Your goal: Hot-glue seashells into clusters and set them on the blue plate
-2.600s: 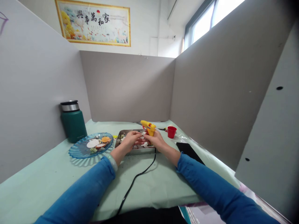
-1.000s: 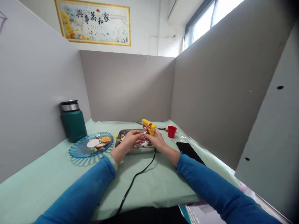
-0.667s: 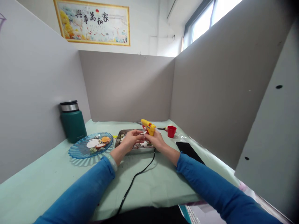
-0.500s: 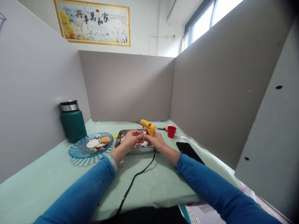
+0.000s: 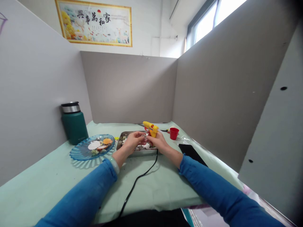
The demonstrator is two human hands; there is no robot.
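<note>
A yellow hot glue gun (image 5: pixel 151 128) is in my right hand (image 5: pixel 159 142), its black cord (image 5: pixel 142 175) running down over the table toward me. Close beside it, my left hand (image 5: pixel 133 141) pinches a small piece that is mostly hidden by the fingers; its kind does not show. The fingertips of both hands nearly meet. Both are above a metal tray (image 5: pixel 139 153) that holds grey and white pieces, some of them partly covered by my hands.
On the left, a scalloped blue plate (image 5: pixel 77 152) holds shells and flat discs, with a green bottle (image 5: pixel 74 126) behind it. A red cup (image 5: pixel 174 133) and a black phone (image 5: pixel 192 154) are on the right. Grey partitions (image 5: pixel 130 88) enclose the table.
</note>
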